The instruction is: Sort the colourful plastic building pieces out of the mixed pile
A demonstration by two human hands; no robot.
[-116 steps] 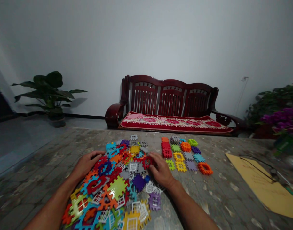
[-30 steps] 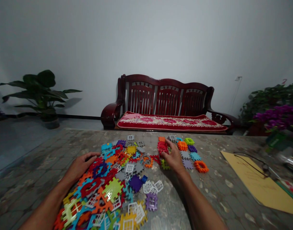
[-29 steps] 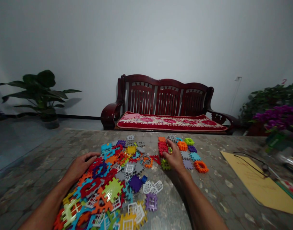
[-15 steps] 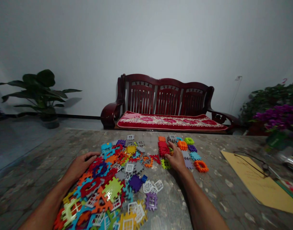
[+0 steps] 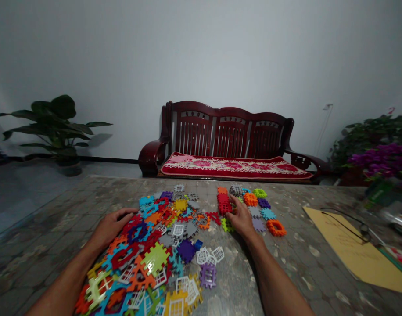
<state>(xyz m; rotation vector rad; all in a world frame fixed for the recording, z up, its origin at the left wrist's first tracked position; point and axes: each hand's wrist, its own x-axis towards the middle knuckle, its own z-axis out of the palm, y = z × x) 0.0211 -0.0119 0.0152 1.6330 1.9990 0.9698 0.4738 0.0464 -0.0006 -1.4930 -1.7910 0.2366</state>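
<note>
Head view cuts the loose heap of notched plastic tiles off at its near edge, and both forearms leave the frame at 6 o'clock. The left hand lies flat, fingers released and spread, on the heap's 10 o'clock rim, covering the pieces beneath. At 2 o'clock from the heap the right hand rests among the sorted tiles, fingertips touching the red stack. Whether they pinch it or merely press cannot be told, and the palm hides the tiles below. That stack (squares with toothed edges) lies flat, its long axis running 6 to 12 o'clock. All sit on a mottled stone table. A tan paper sheet lies at 3 o'clock, its near corner cropped. Beyond, at 12, stands a dark wooden bench.
</note>
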